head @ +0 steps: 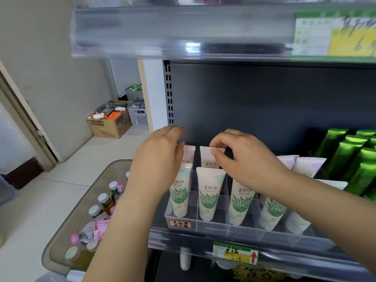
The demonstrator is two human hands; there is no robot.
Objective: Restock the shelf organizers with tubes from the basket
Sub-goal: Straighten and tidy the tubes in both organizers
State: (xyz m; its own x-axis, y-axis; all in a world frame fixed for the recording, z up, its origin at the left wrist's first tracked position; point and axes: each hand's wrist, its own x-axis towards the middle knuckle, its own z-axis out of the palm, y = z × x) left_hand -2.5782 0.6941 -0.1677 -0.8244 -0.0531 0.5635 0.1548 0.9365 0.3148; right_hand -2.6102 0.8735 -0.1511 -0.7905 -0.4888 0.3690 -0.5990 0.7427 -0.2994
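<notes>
Organizer (213, 223): clear plastic, divided into lanes, sits on the shelf (203, 239) behind its front rail.
- Front row: four green-leaf tubes (210, 192) standing cap-down, one per lane.
- Rear row: paler tubes with lilac print. Two stand at the left and at least two more at the right, partly hidden by the right forearm.
- A handwritten label (180, 223) is on the front left corner.

Basket (81, 200): grey translucent, low left of the shelf. It holds silver-capped bottles (103, 199) and pink-capped packs (95, 231). No tubes can be made out in it from this angle.

Green boxes (350, 159) are stacked on the shelf right of the organizer.

Right hand (244, 157): palm down, reaching over the front row. The thumb and forefinger pinch the crimped top edge of the lilac tube (207, 158), which stands upright in the second rear lane. The other fingers are arched above it.

Left hand (160, 157): back of hand up, wrist bent, over the leftmost lane. The thumb lies just beside the top of the left rear tube (188, 154). The fingertips are motion-blurred, so a grip cannot be confirmed; possibly only touching.
</notes>
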